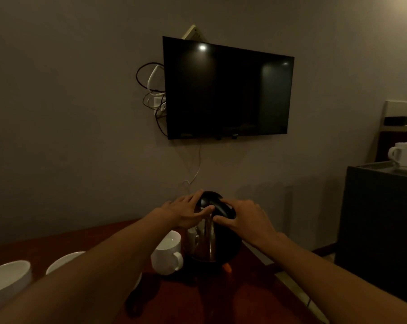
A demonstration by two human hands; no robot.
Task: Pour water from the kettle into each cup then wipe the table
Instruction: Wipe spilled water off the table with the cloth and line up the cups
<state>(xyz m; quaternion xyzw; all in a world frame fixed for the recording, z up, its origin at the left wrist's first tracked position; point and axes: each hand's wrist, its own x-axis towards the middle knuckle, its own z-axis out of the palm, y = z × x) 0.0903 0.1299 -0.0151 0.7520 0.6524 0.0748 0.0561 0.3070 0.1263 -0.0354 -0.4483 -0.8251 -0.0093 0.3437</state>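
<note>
The kettle [209,242] stands on the far part of the brown table [221,300], close to the wall. It sits low on its dark base [212,263], so it looks like it has not been lifted yet.

The person's two hands are close together, both on top of the kettle. The right hand [247,218] is curled round the black handle [223,209], most likely so it can lift and tip the kettle. The left hand [186,211] lies with its fingers fairly straight on the lid [210,197], maybe to press it down or to keep the kettle steady. The room is too dark to tell if the lid is fully closed.

A white cup [167,252] stands just left of the kettle with its mouth up. It is that close, so the pour should be a short one. A second cup [64,260] and a third cup [8,274] sit nearer and farther left, partly hidden by the left arm. It is not clear if any cup has water in it.

One more cup, the far cup [406,154], sits on a dark cabinet [373,218] at the right, well apart from the table. No cloth for wiping can be seen.
</note>
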